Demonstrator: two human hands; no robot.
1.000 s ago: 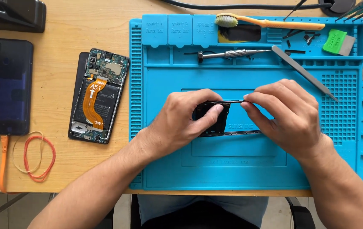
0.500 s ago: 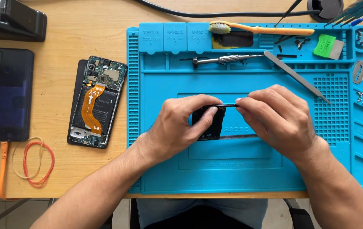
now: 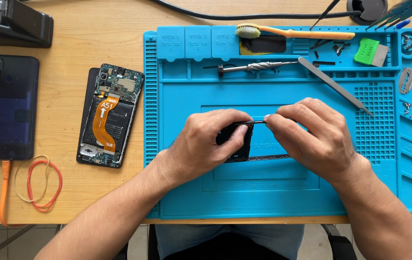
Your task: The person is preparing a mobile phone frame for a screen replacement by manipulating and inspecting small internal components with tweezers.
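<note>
Head view: both hands work on a thin black phone frame held just above the middle of the blue silicone repair mat. Risk, as a judgement: the frame is thin and gripped near one end from both sides, so opposed pulling or twisting could bend or crack it; a slip of the pinching fingertips could also drop it onto the mat. The loose screws in the right-hand mat compartments lie near the right forearm and could be scattered by a sweep of the arm. The left hand is closed around the frame's left end, thumb across the front face, fingers curled behind. The right hand is closed in a pinch, thumb and forefinger pressed on the frame's upper edge; whether a small tool sits in that pinch cannot be told. A screwdriver, a metal spudger and an orange-handled brush rest untouched above. An opened phone with an orange flex cable lies well apart on the wooden table.
</note>
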